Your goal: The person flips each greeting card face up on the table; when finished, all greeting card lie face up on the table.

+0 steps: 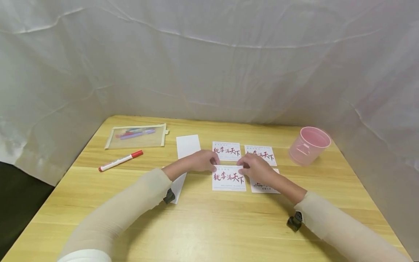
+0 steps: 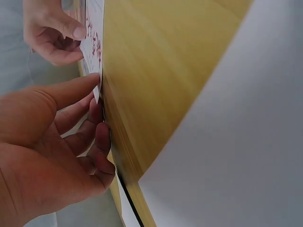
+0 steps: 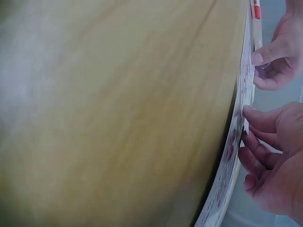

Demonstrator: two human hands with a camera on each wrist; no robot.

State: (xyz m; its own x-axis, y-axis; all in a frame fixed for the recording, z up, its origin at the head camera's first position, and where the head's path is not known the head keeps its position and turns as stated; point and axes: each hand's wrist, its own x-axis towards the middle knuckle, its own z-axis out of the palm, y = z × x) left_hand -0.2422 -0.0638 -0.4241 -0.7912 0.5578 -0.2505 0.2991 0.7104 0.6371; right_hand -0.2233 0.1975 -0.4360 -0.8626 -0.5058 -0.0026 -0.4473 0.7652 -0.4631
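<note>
A white card with red brush lettering (image 1: 228, 181) is pinched at its two far corners, one in each hand. My left hand (image 1: 203, 161) has the left corner between thumb and fingers; the left wrist view shows the thumb on the card's face (image 2: 97, 47). The right hand (image 1: 256, 170) grips the right corner. Behind this card lies a matching card (image 1: 226, 146). A second matching card (image 1: 268, 157) lies behind the right hand, partly covered by it. Beneath the right wrist, a card with black script (image 1: 260, 188) is partly hidden.
Blank white paper (image 1: 188, 143) lies under the left forearm. Farther left are a red-capped marker (image 1: 121, 161) and a mesh pouch with pens (image 1: 137, 136). A pink cup (image 1: 307, 147) stands at the back right of the wooden table (image 1: 203, 225). Pale curtains surround the table.
</note>
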